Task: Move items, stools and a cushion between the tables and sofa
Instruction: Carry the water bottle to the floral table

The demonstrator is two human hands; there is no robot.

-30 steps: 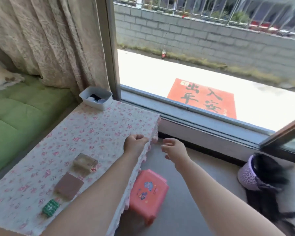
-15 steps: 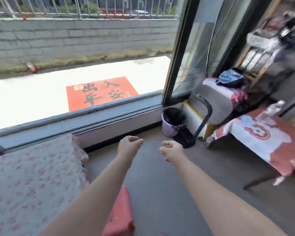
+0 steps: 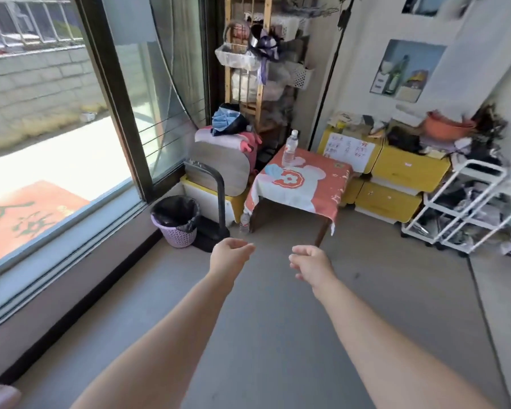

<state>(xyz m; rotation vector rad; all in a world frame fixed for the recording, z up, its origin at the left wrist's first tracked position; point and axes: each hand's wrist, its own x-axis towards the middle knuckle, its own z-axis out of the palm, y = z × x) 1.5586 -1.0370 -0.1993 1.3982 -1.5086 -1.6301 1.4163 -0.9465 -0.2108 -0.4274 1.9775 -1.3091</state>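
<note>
Your left hand and right hand reach out side by side over the bare grey floor, near each other but apart, each with its fingers loosely curled and nothing held in either. Ahead of them stands the small table, its tabletop covered by an orange-and-white cloth with a flower print; a clear plastic bottle stands upright near the back left corner, and you cannot tell how full it is. To the left of the table, by the window frame, a lilac woven bin sits on the floor — it is lined with a black bag, and its contents do not show. Just beside the bin is a black stand with a curved upright. Behind the table, yellow drawer units are stacked against the wall, drawers closed, with clutter piled on top, an orange basin among it. At the right a white wire trolley holds jumbled dark and pale things — too blurred to name.
</note>
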